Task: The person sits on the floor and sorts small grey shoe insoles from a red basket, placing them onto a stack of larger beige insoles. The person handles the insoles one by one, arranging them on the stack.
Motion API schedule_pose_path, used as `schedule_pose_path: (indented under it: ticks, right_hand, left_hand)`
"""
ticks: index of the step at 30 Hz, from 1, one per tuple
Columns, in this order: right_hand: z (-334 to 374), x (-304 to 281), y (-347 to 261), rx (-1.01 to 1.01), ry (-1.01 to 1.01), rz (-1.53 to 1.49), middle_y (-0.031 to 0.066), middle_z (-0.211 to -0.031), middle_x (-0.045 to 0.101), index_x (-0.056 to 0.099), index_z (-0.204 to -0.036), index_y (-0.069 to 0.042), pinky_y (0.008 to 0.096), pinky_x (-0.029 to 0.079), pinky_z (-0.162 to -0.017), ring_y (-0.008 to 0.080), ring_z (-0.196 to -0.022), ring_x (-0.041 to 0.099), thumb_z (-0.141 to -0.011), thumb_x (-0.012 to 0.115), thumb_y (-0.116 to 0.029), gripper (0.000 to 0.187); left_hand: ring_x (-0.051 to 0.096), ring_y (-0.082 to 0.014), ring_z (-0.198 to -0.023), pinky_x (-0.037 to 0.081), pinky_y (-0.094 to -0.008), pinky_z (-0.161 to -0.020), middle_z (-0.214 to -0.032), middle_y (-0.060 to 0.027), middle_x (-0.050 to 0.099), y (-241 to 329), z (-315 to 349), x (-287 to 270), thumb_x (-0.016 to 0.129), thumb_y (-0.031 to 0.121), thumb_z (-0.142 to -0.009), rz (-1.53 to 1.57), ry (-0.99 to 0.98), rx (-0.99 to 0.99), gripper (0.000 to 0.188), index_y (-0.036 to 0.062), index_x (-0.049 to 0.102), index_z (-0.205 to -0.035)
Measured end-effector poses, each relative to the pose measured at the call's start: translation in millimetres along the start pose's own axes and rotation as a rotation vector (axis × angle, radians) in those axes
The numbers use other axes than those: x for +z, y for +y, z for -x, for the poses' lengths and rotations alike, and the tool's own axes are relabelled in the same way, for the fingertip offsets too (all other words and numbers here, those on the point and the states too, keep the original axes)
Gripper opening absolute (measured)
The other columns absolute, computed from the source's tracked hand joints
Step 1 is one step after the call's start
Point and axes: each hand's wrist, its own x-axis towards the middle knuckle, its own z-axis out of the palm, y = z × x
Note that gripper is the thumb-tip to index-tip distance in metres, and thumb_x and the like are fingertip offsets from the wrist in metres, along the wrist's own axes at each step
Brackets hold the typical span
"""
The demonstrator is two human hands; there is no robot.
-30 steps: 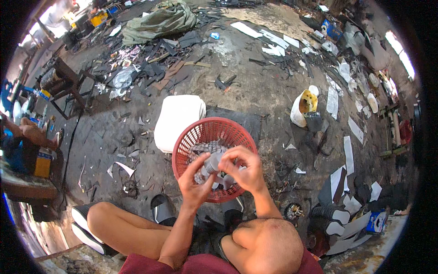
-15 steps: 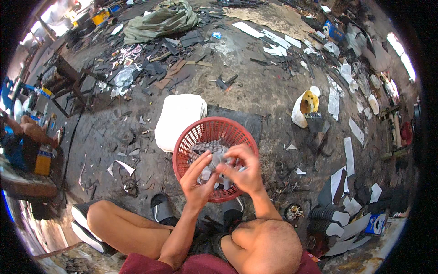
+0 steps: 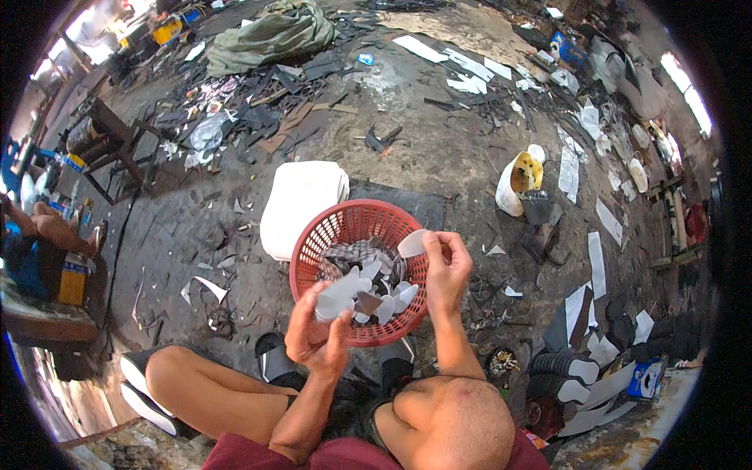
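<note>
A red plastic basket (image 3: 310,240) stands between my feet, holding grey and white cut pieces (image 3: 385,307) and a crumpled checked cloth (image 3: 348,252). Over its near left rim, my left hand (image 3: 316,338) is closed on several thin, pale grey cut pieces (image 3: 338,296), fanned out between thumb and fingers. Above the right rim, my right hand (image 3: 448,276) pinches a single whitish, rounded cut piece (image 3: 411,244) between thumb and fingertips. The two hands are apart. What the pieces are made of I cannot tell.
A folded white bundle (image 3: 301,207) lies behind the basket. To the right are a cut-open white container (image 3: 511,196), pale strips (image 3: 597,262) and stacked soles (image 3: 558,365). Scraps (image 3: 298,125) litter the far floor. At the left edge a person's arm (image 3: 59,231) shows beside a bench.
My hands were together over the basket and are now apart. The right has moved right with one piece; the left has come lower and leftward, its pieces now fanned.
</note>
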Motion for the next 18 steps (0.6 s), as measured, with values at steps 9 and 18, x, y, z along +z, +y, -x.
schedule_pose_path:
  ticks: [9, 18]
  right_hand:
    - [25.8, 3.4, -0.8, 0.009, -0.748, -0.196, 0.0010, -0.101, 0.064, 0.070, -0.097, -0.004, 0.0236, 0.048, -0.069, 0.0075, -0.086, 0.060, -0.089, 0.082, -0.013, 0.016]
    - [14.4, 8.4, 4.7, 0.119, -0.076, 0.012, 0.0023, -0.080, 0.064, 0.066, -0.096, -0.002, 0.0287, 0.048, -0.062, 0.0115, -0.068, 0.059, -0.097, 0.069, -0.008, 0.006]
  left_hand:
    - [0.071, -0.0278, -0.117, 0.057, -0.0360, -0.099, -0.127, -0.0183, 0.072, -12.3, 0.6, 3.4, 0.084, -0.008, -0.077, -0.207, -0.242, -0.054, 0.053, 0.0023, 0.072, -0.128]
    - [0.072, -0.0299, -0.115, 0.058, -0.0371, -0.097, -0.123, -0.0188, 0.074, -8.5, -10.6, 0.4, 0.086, -0.007, -0.075, -0.117, -0.159, 0.031, 0.047, -0.0007, 0.074, -0.120]
